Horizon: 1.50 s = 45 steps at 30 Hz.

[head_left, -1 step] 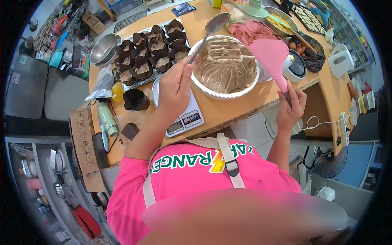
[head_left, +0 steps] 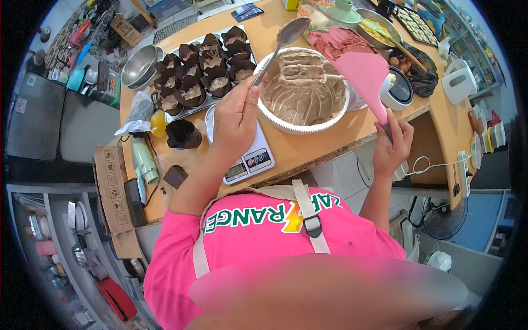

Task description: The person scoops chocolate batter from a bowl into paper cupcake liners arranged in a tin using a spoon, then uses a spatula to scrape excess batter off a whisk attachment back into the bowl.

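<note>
My left hand [head_left: 235, 118] is closed round the handle of a large metal spoon [head_left: 292, 32], whose bowl is raised over the far rim of a white tub [head_left: 302, 130]. Light brown batter [head_left: 300, 99] lines the tub, with smeared streaks on its walls. In my right hand [head_left: 392, 140] I grip a pink spatula [head_left: 363, 77] by its handle, its broad blade up at the tub's right side. Beneath my left wrist lies a white kitchen scale [head_left: 257, 163], partly covered by the arm. Dark paper cups with batter [head_left: 191, 92] fill a tray to the left.
Single dark cups [head_left: 183, 135] stand left of the scale. Metal bowls [head_left: 140, 67] and a green bottle [head_left: 144, 159] sit at the left. Pink mixture [head_left: 341, 43], a pan with yellow mixture [head_left: 377, 30], eggs [head_left: 402, 65] and a white hand mixer [head_left: 459, 81] lie to the right.
</note>
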Each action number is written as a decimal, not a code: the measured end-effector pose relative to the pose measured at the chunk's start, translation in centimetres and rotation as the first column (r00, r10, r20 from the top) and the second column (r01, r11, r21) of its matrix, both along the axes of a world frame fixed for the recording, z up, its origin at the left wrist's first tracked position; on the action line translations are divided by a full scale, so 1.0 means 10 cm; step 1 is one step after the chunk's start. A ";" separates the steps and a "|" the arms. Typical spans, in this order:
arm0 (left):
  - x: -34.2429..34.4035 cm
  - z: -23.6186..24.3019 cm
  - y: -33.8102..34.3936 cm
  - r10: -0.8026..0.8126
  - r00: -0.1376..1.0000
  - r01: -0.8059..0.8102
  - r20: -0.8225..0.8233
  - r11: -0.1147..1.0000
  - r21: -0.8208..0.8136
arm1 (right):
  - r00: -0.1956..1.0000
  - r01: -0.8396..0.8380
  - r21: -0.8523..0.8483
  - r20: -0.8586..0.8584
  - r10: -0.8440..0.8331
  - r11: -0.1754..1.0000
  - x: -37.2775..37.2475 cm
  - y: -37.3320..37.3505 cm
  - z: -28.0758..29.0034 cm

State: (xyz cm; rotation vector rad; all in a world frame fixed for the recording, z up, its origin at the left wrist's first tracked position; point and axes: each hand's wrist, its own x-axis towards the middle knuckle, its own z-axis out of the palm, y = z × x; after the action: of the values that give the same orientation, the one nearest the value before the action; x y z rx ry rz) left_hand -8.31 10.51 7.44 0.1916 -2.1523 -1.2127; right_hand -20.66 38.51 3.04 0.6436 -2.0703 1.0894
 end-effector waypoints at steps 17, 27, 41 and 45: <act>-0.05 -0.04 -0.01 0.007 0.974 -0.092 -0.227 0.926 -0.367 | 0.966 -0.158 -0.022 0.204 0.159 0.987 0.13 -0.10 -0.09; -0.08 -0.06 -0.02 -0.010 0.950 -0.137 -0.312 0.886 -0.443 | 0.946 -0.195 -0.089 0.246 0.211 0.977 0.19 -0.11 -0.10; -0.02 -0.05 0.03 -0.005 0.969 -0.124 -0.247 0.856 -0.501 | 0.948 -0.172 -0.075 0.260 0.186 0.982 0.24 -0.15 -0.08; -0.03 -0.07 0.01 -0.041 0.965 -0.092 -0.258 0.872 -0.481 | 0.950 -0.158 -0.092 0.259 0.176 0.983 0.23 -0.15 -0.07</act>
State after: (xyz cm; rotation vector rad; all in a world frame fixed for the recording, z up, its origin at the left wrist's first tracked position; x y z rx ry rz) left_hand -8.61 10.63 6.70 -0.1538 -2.1327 -0.5977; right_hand -18.34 37.02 2.31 0.6784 -2.2227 1.4056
